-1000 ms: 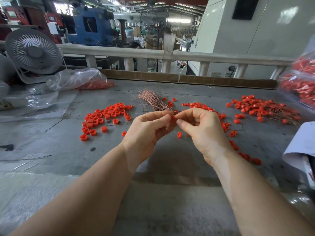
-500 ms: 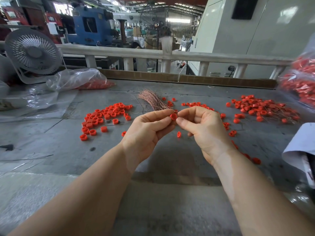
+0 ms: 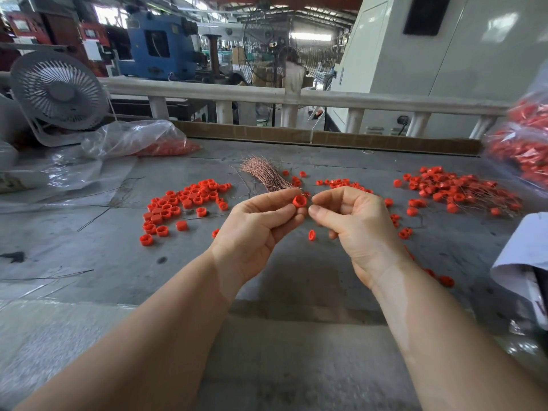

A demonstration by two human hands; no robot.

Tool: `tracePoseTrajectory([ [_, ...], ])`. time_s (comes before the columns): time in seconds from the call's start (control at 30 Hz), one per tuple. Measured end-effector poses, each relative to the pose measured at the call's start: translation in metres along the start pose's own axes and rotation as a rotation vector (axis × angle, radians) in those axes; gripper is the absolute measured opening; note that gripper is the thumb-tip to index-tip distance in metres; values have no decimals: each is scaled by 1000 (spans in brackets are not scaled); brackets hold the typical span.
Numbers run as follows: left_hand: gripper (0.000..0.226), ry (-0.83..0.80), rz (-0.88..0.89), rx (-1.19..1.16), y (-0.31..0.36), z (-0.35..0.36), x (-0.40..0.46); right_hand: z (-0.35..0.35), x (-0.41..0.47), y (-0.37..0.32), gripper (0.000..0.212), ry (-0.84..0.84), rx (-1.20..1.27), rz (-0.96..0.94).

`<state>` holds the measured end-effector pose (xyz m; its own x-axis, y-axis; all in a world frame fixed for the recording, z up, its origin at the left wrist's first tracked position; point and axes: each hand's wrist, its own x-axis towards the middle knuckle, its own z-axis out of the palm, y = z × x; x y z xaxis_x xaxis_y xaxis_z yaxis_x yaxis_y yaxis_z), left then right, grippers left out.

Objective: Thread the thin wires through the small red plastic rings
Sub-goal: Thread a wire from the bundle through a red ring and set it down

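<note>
Head view, the only one: both hands are raised over the grey table (image 3: pixel 124 262), fingertips nearly meeting. Left hand (image 3: pixel 258 229) pinches one red ring (image 3: pixel 299 200) between thumb and forefinger, its open side turned up and toward the camera. Right hand (image 3: pixel 353 223) has thumb and forefinger pressed together just beside the ring; a thin glint of wire (image 3: pixel 305 194) shows at the ring's upper edge, so it appears to be pinching a wire end, though the strand is too fine to follow. To do this step well, I judge the ring should be kept still and the wire held close to its tip, so the short free end stays stiff and does not buckle when it meets the plastic. Turning the ring so its hole faces the wire squarely would help; which hole is being aimed at cannot be told here. Supplies lie well apart from the hands: a bundle of wires (image 3: pixel 264 176) rests on the table beyond the left hand, loose rings (image 3: pixel 184 203) are spread to the left, and a pile of rings that seem already wired (image 3: pixel 456 188) sits to the right. One stray ring (image 3: pixel 312 235) lies on the table beneath the hands. Once threaded, the piece would likely join the right pile.
</note>
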<state>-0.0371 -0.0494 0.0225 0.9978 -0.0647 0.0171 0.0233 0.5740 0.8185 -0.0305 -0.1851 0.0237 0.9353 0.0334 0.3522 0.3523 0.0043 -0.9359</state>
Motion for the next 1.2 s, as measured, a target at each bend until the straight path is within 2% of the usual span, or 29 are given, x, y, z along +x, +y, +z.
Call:
tracePoseTrajectory([
  [0.53,26,-14,25,62,1,1,-2,0,1,-2,18,17,29,5],
  [1.2,33,-21,-35,-14,2,2,-3,-1,1,-2,17,19,13,-4],
])
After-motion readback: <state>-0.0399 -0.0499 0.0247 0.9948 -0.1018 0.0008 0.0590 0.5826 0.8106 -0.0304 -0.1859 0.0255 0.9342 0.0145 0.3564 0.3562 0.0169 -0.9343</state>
